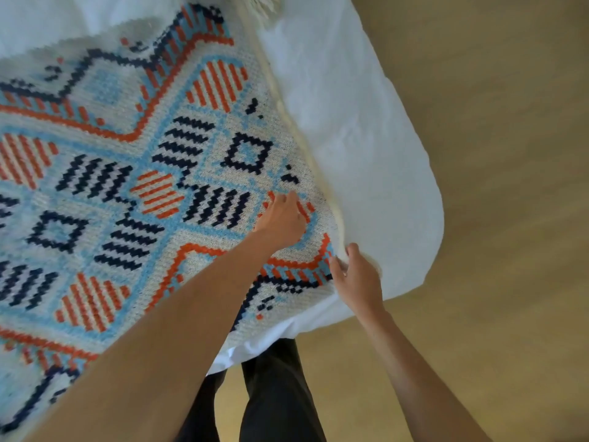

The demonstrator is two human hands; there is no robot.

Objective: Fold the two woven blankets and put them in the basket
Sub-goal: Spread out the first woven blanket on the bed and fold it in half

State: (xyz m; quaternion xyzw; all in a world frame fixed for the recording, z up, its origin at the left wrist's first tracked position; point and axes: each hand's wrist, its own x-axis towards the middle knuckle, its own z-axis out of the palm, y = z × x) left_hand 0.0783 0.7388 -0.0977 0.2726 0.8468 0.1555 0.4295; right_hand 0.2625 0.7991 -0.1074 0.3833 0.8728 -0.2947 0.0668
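- Woven blanket [134, 173]: cream ground with navy, orange and light-blue diamond and stripe motifs; lies spread flat, patterned face up, on the white sheet [366, 138] of a bed; runs out of view to the left and at the bottom left, so its full length and long axis cannot be told
- Fringed edge [318, 180] of the blanket: cream; forms its right side; runs from the near corner by the right hand away toward the top of the view, leaning left as it goes; a tuft of cream fringe [264, 4] shows at its far end
- Left hand [280, 218]: on the blanket just inside the fringed edge, back of the hand up; fingertips [293, 197] down on the weave over an orange-striped motif; whether this grip presses flat or has gathered fabric cannot be told; forearm crosses the blanket from the lower left
- Right hand [357, 279]: at the blanket's near right corner; grip curled, thumb and fingers closed round the cream edge there, the corner slightly raised off the sheet
- White sheet: shows beyond the blanket's fringed edge and along its near edge; creased; rounded at the bed corner
- Floor [510, 154]: tan; to the right of and below the blanket
- Dark trousers [277, 393]: the person's legs, standing just below the blanket's near corner
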